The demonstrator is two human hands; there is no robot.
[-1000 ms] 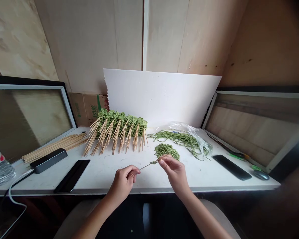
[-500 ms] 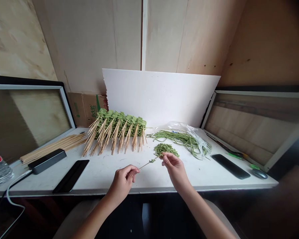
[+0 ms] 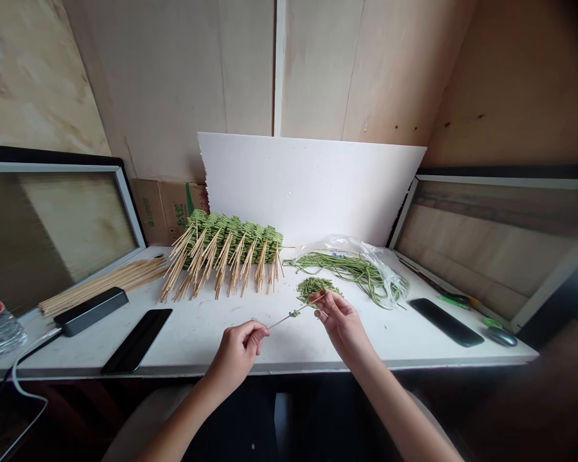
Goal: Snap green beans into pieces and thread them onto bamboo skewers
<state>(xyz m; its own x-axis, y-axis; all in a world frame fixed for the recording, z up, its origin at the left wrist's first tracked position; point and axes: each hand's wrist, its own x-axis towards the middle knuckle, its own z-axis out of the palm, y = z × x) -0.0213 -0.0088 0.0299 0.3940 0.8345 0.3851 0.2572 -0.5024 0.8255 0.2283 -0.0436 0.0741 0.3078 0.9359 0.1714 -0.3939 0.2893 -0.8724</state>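
My left hand (image 3: 238,346) is closed in a pinch on the near end of a thin wooden skewer (image 3: 280,321). A few short pieces of green bean (image 3: 294,313) are threaded partway along it. At the skewer's far end is my right hand (image 3: 341,321), thumb tip apart from the index finger. Whether a bean piece lies among those fingers is too small to tell. Just behind the right hand, a pile of cut green bean pieces (image 3: 314,284) lies on the white table (image 3: 289,353), partly covered by the fingers.
Stacked bean skewers (image 3: 236,240) stand at the back left, sticks pointing forward. Bare skewers (image 3: 110,282) lie beside a black box (image 3: 91,311) and a phone (image 3: 137,340). Long beans (image 3: 337,262) in a clear bag, another dark phone (image 3: 446,321) and a mouse (image 3: 501,335) are at right.
My right hand has shifted slightly right, and its thumb has parted from the index finger. More of the skewer's far end shows. My left hand has stayed in place.
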